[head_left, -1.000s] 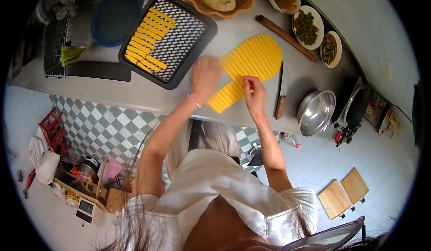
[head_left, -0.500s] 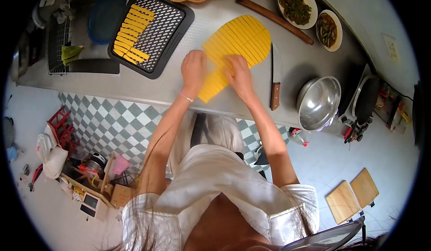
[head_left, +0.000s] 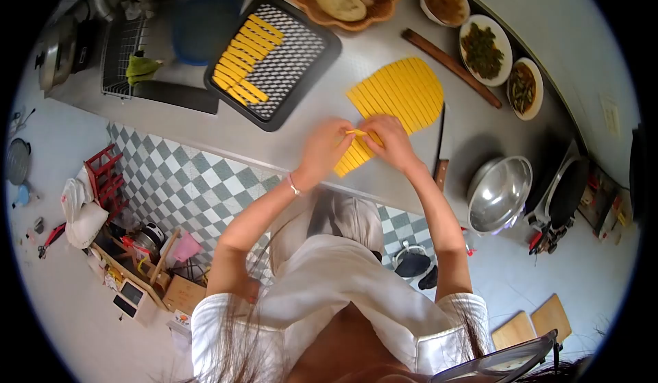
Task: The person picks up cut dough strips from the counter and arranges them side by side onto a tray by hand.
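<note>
My left hand (head_left: 325, 150) and my right hand (head_left: 388, 140) meet over the counter, fingers closed in a pinch on a short yellow dough strip (head_left: 356, 132) between them. Just beyond them lies a rounded sheet of yellow dough (head_left: 401, 95), cut into many parallel strips. More cut dough (head_left: 354, 158) shows below the hands; part of it is hidden by them. Up and to the left, a dark tray with a perforated surface (head_left: 295, 75) carries rows of yellow dough strips (head_left: 240, 57) on its left part. A knife (head_left: 442, 170) with a wooden handle lies right of the sheet.
A wooden rolling pin (head_left: 452, 68) lies behind the dough. Dishes of food (head_left: 486, 51) stand along the wall, and a basket (head_left: 384, 14) holds bread-like rounds. A steel bowl (head_left: 500, 194) is at the right edge. The sink with a blue basin (head_left: 199, 33) is left.
The view has shifted, so the counter appears farther right and lower. My hands have come together, and a dough strip now shows pinched between the fingers.
</note>
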